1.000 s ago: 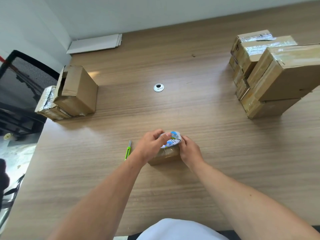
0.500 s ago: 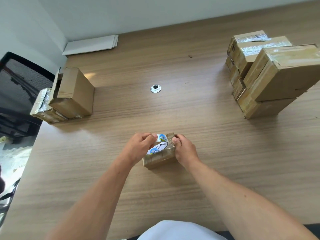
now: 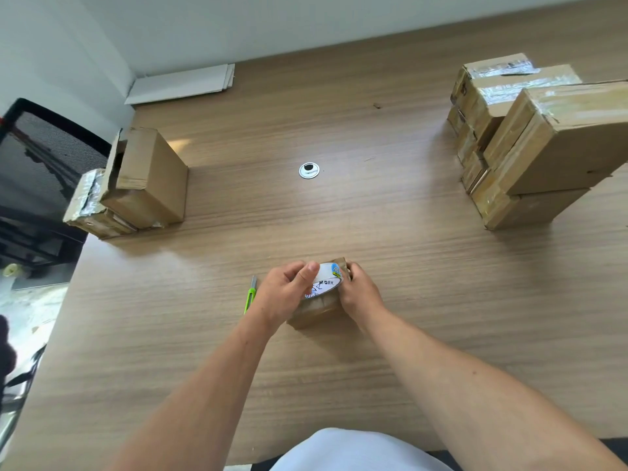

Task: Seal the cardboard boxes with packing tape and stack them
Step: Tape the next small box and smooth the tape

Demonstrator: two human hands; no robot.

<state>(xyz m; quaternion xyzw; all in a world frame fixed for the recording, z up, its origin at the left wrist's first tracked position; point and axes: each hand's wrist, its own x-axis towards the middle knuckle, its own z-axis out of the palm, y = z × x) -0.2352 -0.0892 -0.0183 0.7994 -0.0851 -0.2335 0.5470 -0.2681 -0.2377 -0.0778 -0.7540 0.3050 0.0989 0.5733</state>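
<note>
At the left edge a black mesh chair back (image 3: 40, 147) is cut off by the frame. Beside it, on the wood-grain tabletop (image 3: 424, 273), two cardboard boxes touch: a low taped box (image 3: 86, 205) with crinkled, shiny tape, and a taller open box (image 3: 149, 175) with one loose flap and a dark inside. A slim green cutter (image 3: 250, 295) lies just left of the left hand (image 3: 283, 294). This hand's fingers curl round a tape roll (image 3: 326, 283), thumb over its rim. The roll sits tilted on a small brown box (image 3: 316, 311), mostly covered by both hands. The right hand (image 3: 360, 294) grips the box's right end, fingertips hidden beside the roll. Far right, a stack of taped boxes (image 3: 543, 147) runs out of frame.
</note>
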